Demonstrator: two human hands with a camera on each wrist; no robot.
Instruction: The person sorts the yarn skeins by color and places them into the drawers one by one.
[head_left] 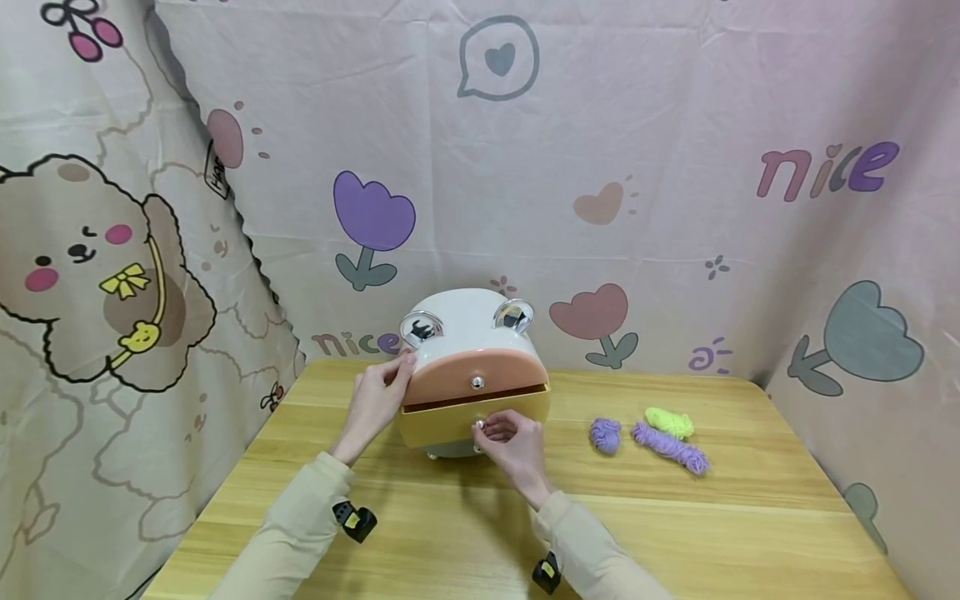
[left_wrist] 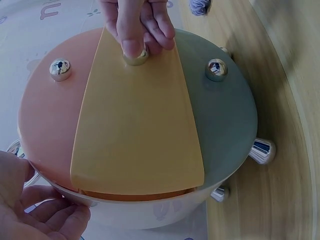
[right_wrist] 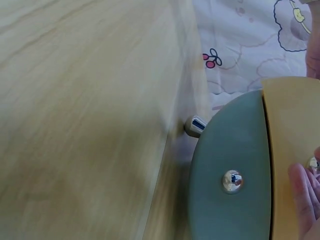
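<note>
A small rounded drawer box (head_left: 472, 312) with a white top and two silver-rimmed eyes stands on the table. Its yellow middle drawer (left_wrist: 135, 120) is pulled out slightly, leaving a dark gap along its upper edge. My right hand (head_left: 513, 446) pinches the silver knob (left_wrist: 136, 57) of that drawer between thumb and fingers. On the box's left side, my left hand (head_left: 378, 396) rests its fingertips against the white shell near the pink top drawer (head_left: 476, 371). The grey-green bottom drawer (right_wrist: 230, 150) sits flush, its own knob (right_wrist: 232, 181) untouched.
To the right of the box lie a small purple yarn bundle (head_left: 605, 435), a longer purple yarn skein (head_left: 670, 447) and a bright yellow one (head_left: 669, 422). The wooden table (head_left: 720, 533) ends at a patterned cloth (head_left: 480, 167) behind.
</note>
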